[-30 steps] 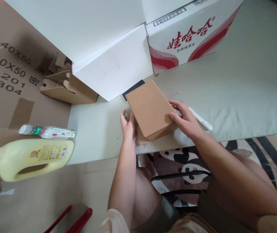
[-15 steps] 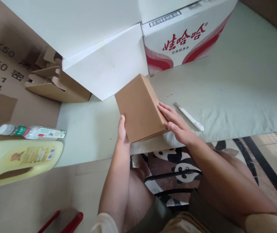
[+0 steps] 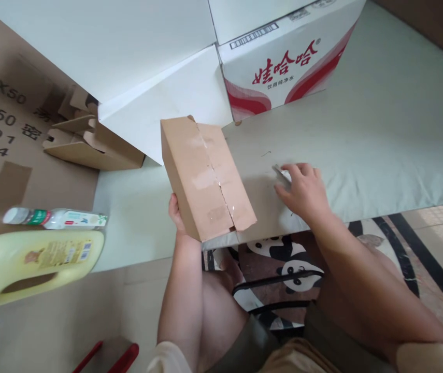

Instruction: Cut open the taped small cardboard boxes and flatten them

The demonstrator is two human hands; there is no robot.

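Observation:
A brown cardboard box (image 3: 209,176) is tilted up at the table's front edge, its seam facing up with shiny, torn-looking tape along it. My left hand (image 3: 176,213) grips the box's left side; most of its fingers are hidden behind it. To the right, my right hand (image 3: 304,189) is over a white utility knife (image 3: 282,176), thumb and fingers apart on either side of it. Only the knife's front end shows; the hand covers the rest.
Behind stands a white carton with red print (image 3: 289,77). An opened small cardboard box (image 3: 97,145) sits at left. A plastic bottle (image 3: 56,218) and a yellow jug (image 3: 38,264) lie nearby on the left. Red handles (image 3: 124,357) show at the bottom.
The box has been turned so its taped seam faces up. My right hand has left the box and moved right, over the utility knife. My left hand still holds the box.

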